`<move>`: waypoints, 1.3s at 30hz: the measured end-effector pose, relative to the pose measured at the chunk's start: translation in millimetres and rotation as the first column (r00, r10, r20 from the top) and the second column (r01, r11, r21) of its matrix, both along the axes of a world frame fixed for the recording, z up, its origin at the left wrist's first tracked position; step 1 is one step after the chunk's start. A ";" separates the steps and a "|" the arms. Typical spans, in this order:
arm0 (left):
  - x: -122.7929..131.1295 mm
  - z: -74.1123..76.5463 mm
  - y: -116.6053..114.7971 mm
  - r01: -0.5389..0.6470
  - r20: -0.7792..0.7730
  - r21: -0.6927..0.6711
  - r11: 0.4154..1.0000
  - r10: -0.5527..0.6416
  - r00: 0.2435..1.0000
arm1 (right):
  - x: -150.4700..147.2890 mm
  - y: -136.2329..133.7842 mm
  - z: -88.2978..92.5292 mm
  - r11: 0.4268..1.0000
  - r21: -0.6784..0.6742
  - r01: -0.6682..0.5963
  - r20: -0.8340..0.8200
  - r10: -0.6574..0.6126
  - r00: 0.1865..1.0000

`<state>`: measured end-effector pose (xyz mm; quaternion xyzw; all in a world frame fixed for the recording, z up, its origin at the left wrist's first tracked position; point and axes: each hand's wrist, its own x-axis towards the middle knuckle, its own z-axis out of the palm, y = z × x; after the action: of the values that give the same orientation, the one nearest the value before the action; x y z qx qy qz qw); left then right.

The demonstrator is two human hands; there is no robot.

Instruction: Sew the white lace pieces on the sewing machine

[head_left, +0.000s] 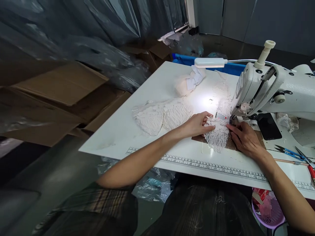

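A piece of white lace fabric (218,136) lies under the needle area of a white sewing machine (248,88). My left hand (200,124) pinches the lace at its left edge, thumb on top. On the right side, my right hand (243,136) presses the lace with its fingertips close to the presser foot; the thumb side is partly hidden. More white lace (162,114) spreads on the table to the left of my left hand. Further lace (222,87) lies behind the needle, under the lamp's light.
A ruler strip (211,167) runs along the front of the white table (118,137). At right lie a black phone (269,126), blue thread snips (290,152) and red-handled scissors (311,172). A lamp (210,62) hangs above. Cardboard boxes (61,82) stand left; a purple basket (270,223) sits below.
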<state>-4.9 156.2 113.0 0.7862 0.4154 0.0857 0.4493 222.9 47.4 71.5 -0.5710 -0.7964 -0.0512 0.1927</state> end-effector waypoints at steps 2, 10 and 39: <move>1.4 2.6 -3.5 -0.004 0.002 0.011 1.000 0.004 1.000 | 0.1 -0.9 -3.3 1.000 0.020 -0.014 -0.025 0.014 1.000; 6.3 7.3 -11.4 -0.028 -0.047 0.019 0.999 0.029 0.998 | -1.7 -4.3 -6.5 0.999 -0.024 0.023 -0.057 -0.024 0.998; -3.0 -12.9 8.2 -0.041 0.080 -0.094 0.995 0.049 0.996 | -1.2 -16.5 4.5 0.994 -0.041 -0.104 -0.085 0.100 0.991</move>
<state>-7.9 164.4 100.2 0.7509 0.4179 0.1086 0.4998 221.7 31.0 76.0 -0.5354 -0.8167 0.0003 0.2150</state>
